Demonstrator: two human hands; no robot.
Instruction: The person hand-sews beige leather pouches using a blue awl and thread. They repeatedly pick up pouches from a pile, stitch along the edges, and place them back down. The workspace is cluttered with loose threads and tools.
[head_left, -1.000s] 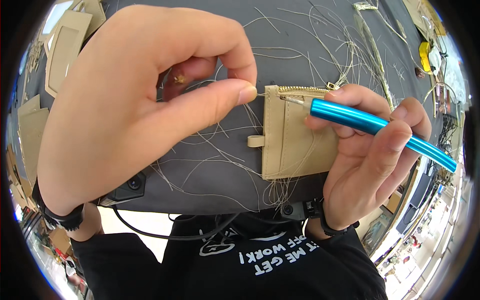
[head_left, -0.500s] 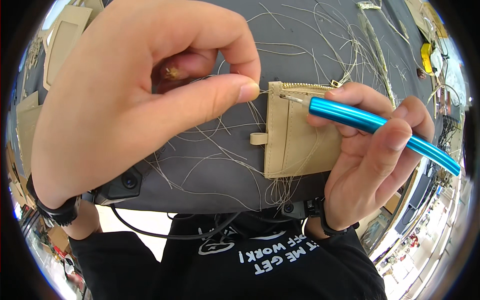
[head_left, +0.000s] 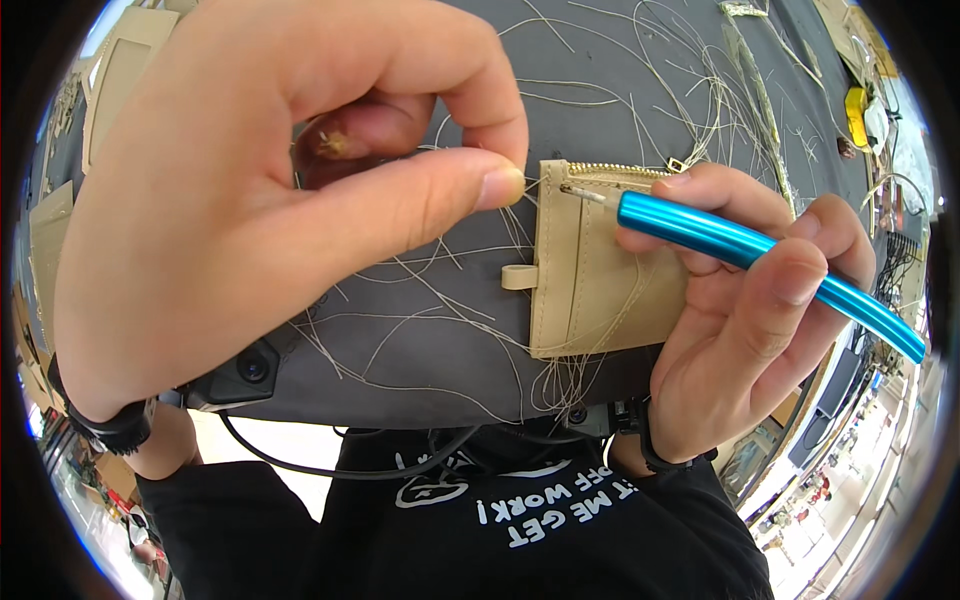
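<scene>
A beige leather zip wallet (head_left: 610,290) with a brass-toned zipper along its top edge and a small side loop lies over the dark surface. My right hand (head_left: 750,290) is closed around a blue pen-shaped tool (head_left: 700,228). The tool's thin, dark-ended tip sits at the wallet's upper left corner. Fingers of the same hand rest on the wallet's right part. Just left of that corner, my left hand (head_left: 300,170) pinches thin thread (head_left: 531,184) between thumb and forefinger. The thread runs to the wallet's corner, and the pinch hides its other end.
Loose pale threads (head_left: 430,290) lie around the wallet on the dark work surface (head_left: 400,370). Beige leather pieces (head_left: 125,70) are at the far left. A yellow object (head_left: 856,115) stands at the far right. A black cable (head_left: 330,468) hangs below the near edge.
My left hand has shifted very slightly, still pinching the thread. The tool's tip stays at the wallet's upper left corner.
</scene>
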